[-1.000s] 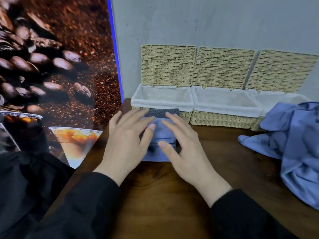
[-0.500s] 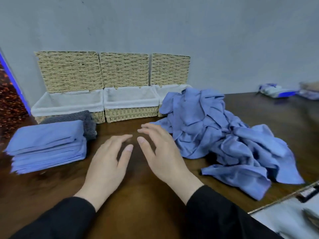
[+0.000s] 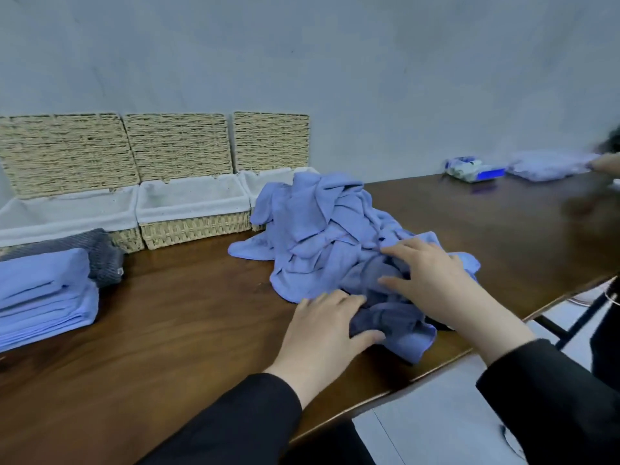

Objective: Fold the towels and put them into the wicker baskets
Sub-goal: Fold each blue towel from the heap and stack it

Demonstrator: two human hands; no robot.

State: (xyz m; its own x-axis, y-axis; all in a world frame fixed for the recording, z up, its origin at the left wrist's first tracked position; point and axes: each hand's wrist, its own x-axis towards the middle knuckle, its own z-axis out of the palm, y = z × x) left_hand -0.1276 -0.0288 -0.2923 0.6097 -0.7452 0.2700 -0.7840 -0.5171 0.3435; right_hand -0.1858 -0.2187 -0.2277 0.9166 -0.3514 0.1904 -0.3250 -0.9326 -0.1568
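Dark wooden table (image 3: 174,330) against a grey wall. Heap of unfolded blue towels (image 3: 322,236) near the table's right front edge, used as landmark. Left of the heap, along the wall: three wicker baskets (image 3: 194,209), white-lined, lids raised, the nearest partly hidden behind it. Far left of the heap: stack of folded blue towels (image 3: 43,293), with a grey folded towel (image 3: 97,253) just behind. Left hand (image 3: 327,333) at the heap's front edge, thumb and fingers closing on a towel fold. Right hand (image 3: 432,280) resting on top of the heap, fingers spread and relaxed.
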